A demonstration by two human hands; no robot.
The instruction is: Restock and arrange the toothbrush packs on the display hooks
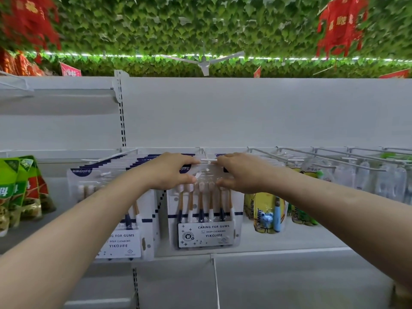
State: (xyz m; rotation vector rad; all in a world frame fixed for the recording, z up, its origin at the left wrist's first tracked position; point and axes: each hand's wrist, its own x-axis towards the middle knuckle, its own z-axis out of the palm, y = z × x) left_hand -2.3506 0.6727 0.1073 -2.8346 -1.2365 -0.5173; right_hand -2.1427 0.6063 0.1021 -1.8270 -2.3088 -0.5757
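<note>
Fingers of both hands curl round the top edge of the front toothbrush pack [206, 206] in the head view. Left hand [171, 170] pinches the pack's top left part, and right hand [239, 172] pinches its top right part. Between the two hands pokes the white tip of a display hook [208, 160], just above the pack's small hanging hole.

Two rows of these packs hang here: the held one leads the middle row, and a second row [107, 175] hangs to the left of it. I can count six brushes in the held pack, with brown necks and blue or white handles. Its white card says CARING FOR GUMS and YIKOJIFE.

Right of the held pack hang yellow packs [268, 211] with a blue toy. Farther right are clear packs [365, 177] on more hooks. Far left of it stand green bags [15, 192].

Behind the pack is a white shelf wall [245, 112]. High above it are green leaves [178, 25], red banners [338, 25] and a white fan [204, 60].
</note>
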